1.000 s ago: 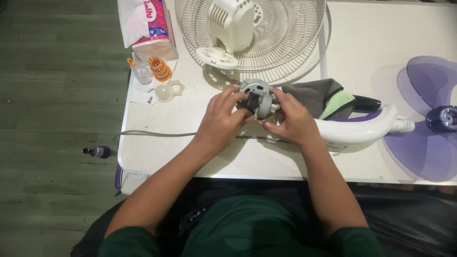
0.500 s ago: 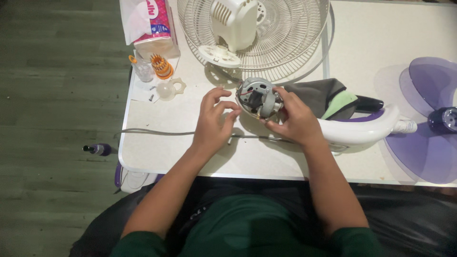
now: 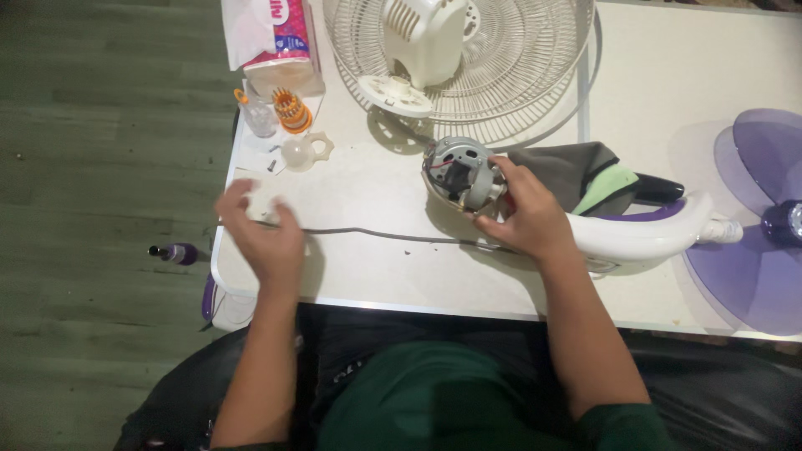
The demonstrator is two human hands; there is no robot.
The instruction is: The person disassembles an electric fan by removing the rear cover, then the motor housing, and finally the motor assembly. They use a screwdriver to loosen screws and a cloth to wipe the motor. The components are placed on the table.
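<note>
A round grey fan motor (image 3: pixel 461 172) with dark windings and a red wire sits tilted on the white table (image 3: pixel 668 75), held by my right hand (image 3: pixel 525 211) from its right side. That hand also rests against the white curved fan neck (image 3: pixel 643 235). My left hand (image 3: pixel 261 231), blurred, is at the table's left edge over the grey power cord (image 3: pixel 376 235), fingers spread and holding nothing I can make out.
A white fan grille with rear housing (image 3: pixel 459 50) lies at the back. A purple fan blade (image 3: pixel 760 217) is at the right, a grey-green cloth (image 3: pixel 576 174) behind the motor. A tissue pack (image 3: pixel 280 38), small bottle (image 3: pixel 257 113), orange part (image 3: pixel 291 110) and white nut (image 3: pixel 302 151) sit back left.
My left hand let go of the motor and swept left to the table's edge. My right hand keeps hold of the motor, which stays in place.
</note>
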